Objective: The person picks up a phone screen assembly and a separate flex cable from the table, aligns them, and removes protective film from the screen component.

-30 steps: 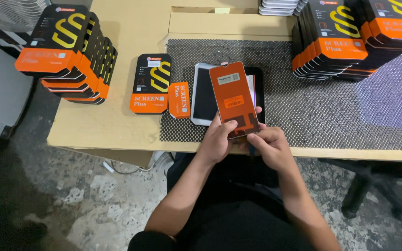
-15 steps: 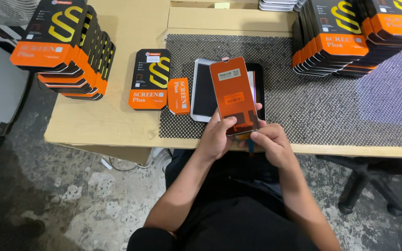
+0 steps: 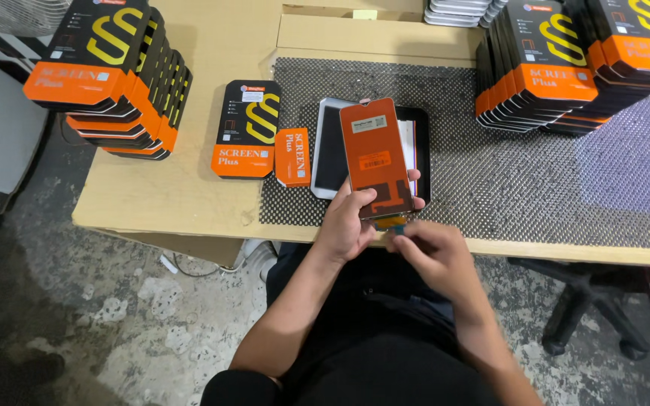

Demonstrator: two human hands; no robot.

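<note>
My left hand grips the lower end of a flat copper-orange phone screen panel, back side up, held above the table's front edge. My right hand pinches the small flex ribbon that hangs from the panel's bottom edge. Under the panel lie a white-framed screen and a black tray on the dotted black mat.
A single black-and-orange box and a small orange sleeve lie left of the mat. Stacks of the same boxes stand at far left and far right. A cardboard flap lies behind. A chair base stands lower right.
My right hand has slid down from the panel's lower side to the ribbon at its bottom edge. The panel stays in my left hand, barely moved.
</note>
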